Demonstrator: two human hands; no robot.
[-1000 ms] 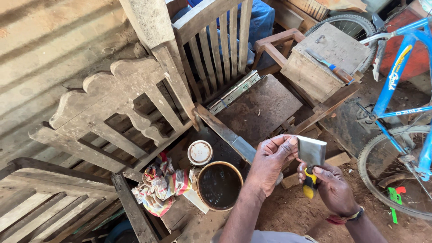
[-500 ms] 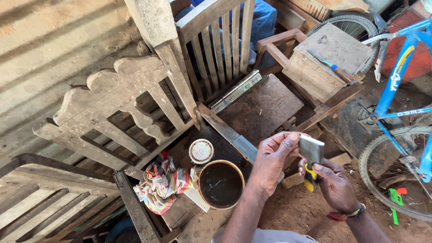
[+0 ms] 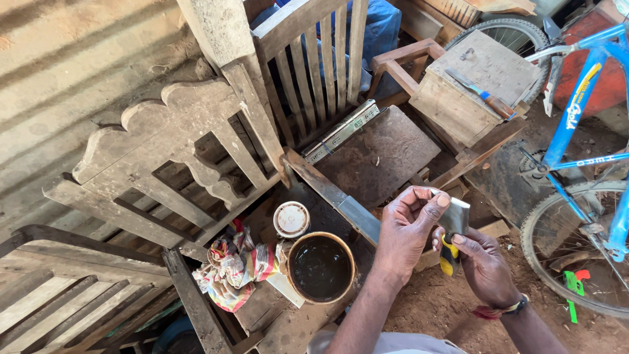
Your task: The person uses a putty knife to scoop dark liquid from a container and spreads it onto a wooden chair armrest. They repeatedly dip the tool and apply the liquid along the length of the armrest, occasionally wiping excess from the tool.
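My right hand (image 3: 486, 265) grips the yellow-and-black handle of a putty knife (image 3: 453, 231), blade pointing up. My left hand (image 3: 407, 226) is closed around the metal blade, thumb pressed on its upper face. Both hands are held above the dirt floor, just right of an open can of dark liquid (image 3: 320, 267). The can's white lid (image 3: 291, 219) lies beside it, and a striped multicoloured rag (image 3: 232, 269) lies bunched to the can's left.
Carved wooden chair parts (image 3: 164, 157) and a slatted chair back (image 3: 321, 62) fill the left and centre. A dark board (image 3: 380, 154), a wooden box (image 3: 481, 82) with a chisel on it, and a blue bicycle (image 3: 580, 124) stand to the right.
My hands and the putty knife have stayed nearly in place; my left thumb has slid up over the blade. The view has shifted slightly.
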